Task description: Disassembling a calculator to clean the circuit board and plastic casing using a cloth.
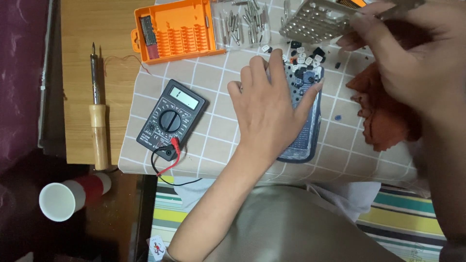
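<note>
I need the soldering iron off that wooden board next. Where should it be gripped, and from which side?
Take the soldering iron by its wooden handle, the thick lower part. It lies flat along the wooden board with the metal tip pointing away, so coming from above with fingers across the handle looks safest. That likely keeps the grip off the metal shaft and clear of the multimeter.

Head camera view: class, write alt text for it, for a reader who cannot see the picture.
A person's left hand lies flat on a dark calculator shell strewn with loose keys, while the right hand holds a perforated metal plate above it. A black multimeter, an orange screwdriver bit case and a wooden-handled soldering iron lie nearby.
</note>
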